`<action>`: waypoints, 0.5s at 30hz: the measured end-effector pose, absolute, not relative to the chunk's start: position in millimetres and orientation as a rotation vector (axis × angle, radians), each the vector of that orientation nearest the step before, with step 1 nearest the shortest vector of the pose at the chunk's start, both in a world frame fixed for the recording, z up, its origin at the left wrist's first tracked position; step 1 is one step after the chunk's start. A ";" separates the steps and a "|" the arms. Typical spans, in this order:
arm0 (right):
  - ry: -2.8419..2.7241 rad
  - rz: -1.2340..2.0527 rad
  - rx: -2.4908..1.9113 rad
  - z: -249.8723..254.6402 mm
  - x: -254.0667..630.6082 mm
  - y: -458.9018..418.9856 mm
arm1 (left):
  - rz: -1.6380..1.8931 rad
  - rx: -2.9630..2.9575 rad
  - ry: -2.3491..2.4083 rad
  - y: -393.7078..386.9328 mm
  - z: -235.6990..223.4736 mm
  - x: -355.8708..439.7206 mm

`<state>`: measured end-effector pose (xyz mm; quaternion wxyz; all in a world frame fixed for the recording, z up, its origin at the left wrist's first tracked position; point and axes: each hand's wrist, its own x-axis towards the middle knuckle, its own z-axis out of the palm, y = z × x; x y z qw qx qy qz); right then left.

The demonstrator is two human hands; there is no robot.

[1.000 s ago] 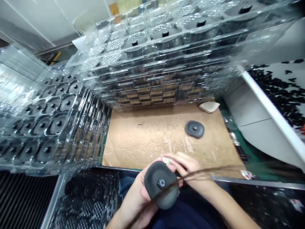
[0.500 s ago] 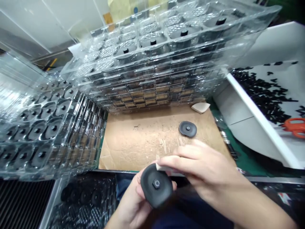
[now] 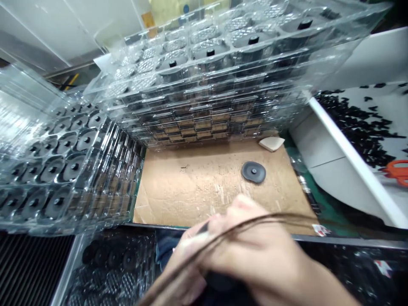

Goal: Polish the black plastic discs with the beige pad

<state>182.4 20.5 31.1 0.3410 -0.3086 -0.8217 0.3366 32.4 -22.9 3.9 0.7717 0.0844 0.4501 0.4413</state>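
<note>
My left hand (image 3: 186,278) is closed around a dark grey oval disc (image 3: 219,280), low in front of my body. Most of the disc is covered by my right hand (image 3: 251,250), which is blurred and lies across it with curled fingers. A pale edge of a white pad (image 3: 193,241) shows under the right fingers, pressed against the disc. Beyond my hands, a second oval disc (image 3: 253,171) with a small central stud lies on the cardboard (image 3: 172,187). Another white wedge-shaped pad (image 3: 271,143) rests near the cardboard's far right corner.
Stacked clear plastic trays (image 3: 204,89) wall off the back; another stack (image 3: 57,170) at left holds several discs. On the right a white bin (image 3: 357,157) contains small black parts (image 3: 357,123) and orange-handled scissors (image 3: 398,172). A strand of hair crosses the view.
My right hand has swung from beside the disc to over it, taking the white pad along and hiding most of the disc. My left hand keeps its hold. The disc on the cardboard stays put.
</note>
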 end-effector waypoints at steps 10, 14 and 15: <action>-1.938 1.101 -1.236 -74.2 184.4 -2.2 | 1.138 0.134 0.906 -12.3 2.1 10.6; -1.754 1.015 -1.332 -35.1 180.7 1.4 | 1.102 0.132 0.977 -6.4 5.9 19.2; -1.646 0.941 -1.323 -18.8 177.8 4.2 | 1.100 0.133 0.984 -6.7 6.8 21.3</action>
